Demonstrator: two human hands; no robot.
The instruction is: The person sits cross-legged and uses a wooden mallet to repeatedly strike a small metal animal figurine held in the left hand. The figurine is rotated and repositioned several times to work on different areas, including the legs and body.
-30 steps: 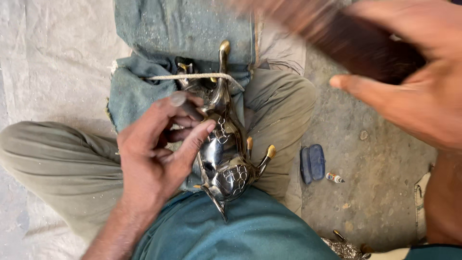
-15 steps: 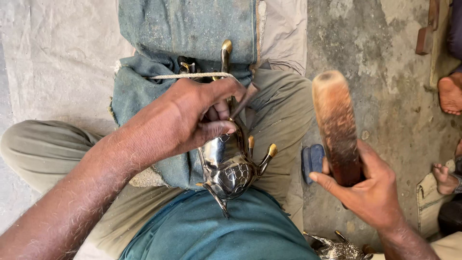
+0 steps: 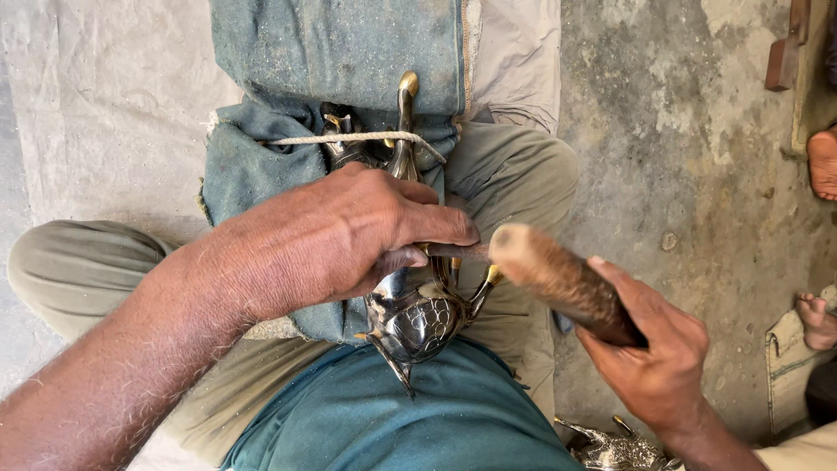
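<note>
**Metal figure braced on a lap, wooden mallet at the tool's end**

On the lap of a person seated cross-legged on the floor, a dark, shiny metal figure (image 3: 417,318) with brass-coloured tips lies lengthwise, its pointed end toward the near edge of the scene and its long neck reaching to the far side. It rests on a folded blue-grey cloth (image 3: 261,174) and a pale cord (image 3: 349,139) crosses its far part, pressing it to the cloth. The left hand (image 3: 336,235) covers the middle of the figure, its grip pressed together around a thin dark metal tool (image 3: 453,251) pinched between thumb and fingers, the shaft pointing to the right. The right hand (image 3: 654,362), lower right, has its grip wrapped tight on a worn wooden mallet (image 3: 558,279), whose rounded pale end sits just beside the tool's outer end; whether the two touch cannot be told. Olive trousers (image 3: 78,270) cover both knees, and a teal shirt (image 3: 384,419) fills the near edge. A pale sheet (image 3: 96,105) lies on the left of the floor, bare grey concrete (image 3: 680,157) on the right. Another silvery metal piece (image 3: 615,449) lies at the near right edge. Someone else's bare feet (image 3: 824,161) show at the right border.
</note>
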